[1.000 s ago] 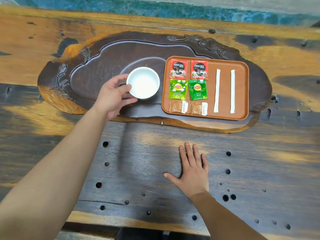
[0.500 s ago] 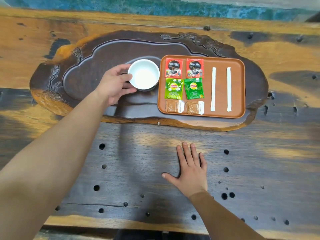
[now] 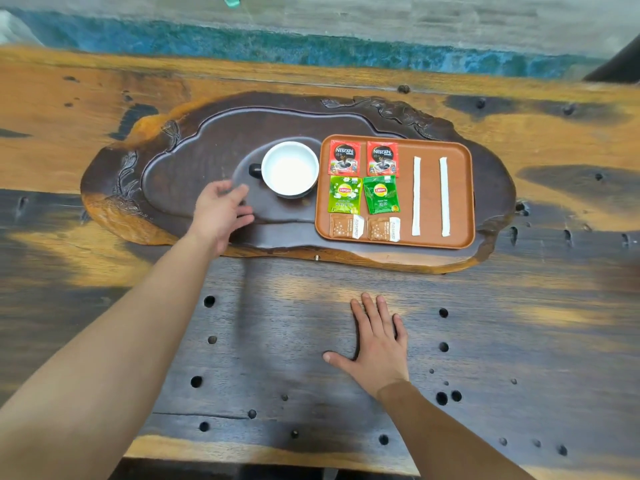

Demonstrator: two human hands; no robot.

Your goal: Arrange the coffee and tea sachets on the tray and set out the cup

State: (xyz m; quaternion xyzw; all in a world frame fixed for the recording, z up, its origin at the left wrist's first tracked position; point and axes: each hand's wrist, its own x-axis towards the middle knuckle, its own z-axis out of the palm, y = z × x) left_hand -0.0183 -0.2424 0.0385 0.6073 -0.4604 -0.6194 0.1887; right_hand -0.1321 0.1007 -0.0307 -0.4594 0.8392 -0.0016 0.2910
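Note:
A white cup [image 3: 290, 169] with a dark handle on its left stands on the dark carved wooden slab [image 3: 194, 168], just left of the orange tray [image 3: 460, 202]. On the tray lie two red Nescafe sachets [image 3: 345, 157], two green Lipton tea sachets [image 3: 345, 194], two small brown sachets [image 3: 346, 226] and two white sticks [image 3: 416, 195], all in neat rows. My left hand [image 3: 221, 213] hovers over the slab, below and left of the cup, fingers apart, holding nothing. My right hand [image 3: 379, 344] lies flat on the table, palm down.
The table [image 3: 519, 341] is dark, worn wood with orange patches and several round holes. A blue-green painted band runs along the wall base [image 3: 311, 46] behind it. The slab has a raised carved rim around its recess.
My left hand has let go of the cup and drawn back toward me and to the left. The cup now stands alone beside the tray. My right hand has stayed put.

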